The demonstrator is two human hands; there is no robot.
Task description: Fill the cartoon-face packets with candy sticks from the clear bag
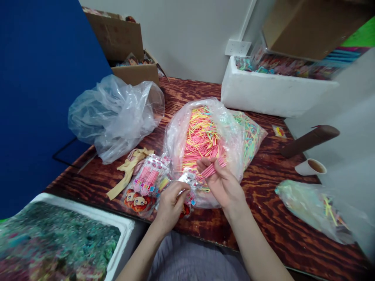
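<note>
My right hand [224,187] is closed around a bundle of thin pink sticks [213,168], over the front of a big clear plastic bag [175,132]. Inside the bag lies a heap of loose pink, yellow and blue sticks [202,134]. Fingers pinched, my left hand [171,207] grips a small printed pouch [190,179] with a shiny top, partly hidden behind the hand. Left of it, more printed pouches [142,195] with cartoon figures and pink sticks lie in a pile. A crumpled beige cloth strip [127,173] touches that pile.
Crumpled clear plastic [120,113] and an open carton [134,72] stand back left. A white foam box [263,88] is back right. Right of me are a brown cylinder [310,141], a paper cup [304,168] and a bag [310,207]. Another foam box [125,230] sits front left.
</note>
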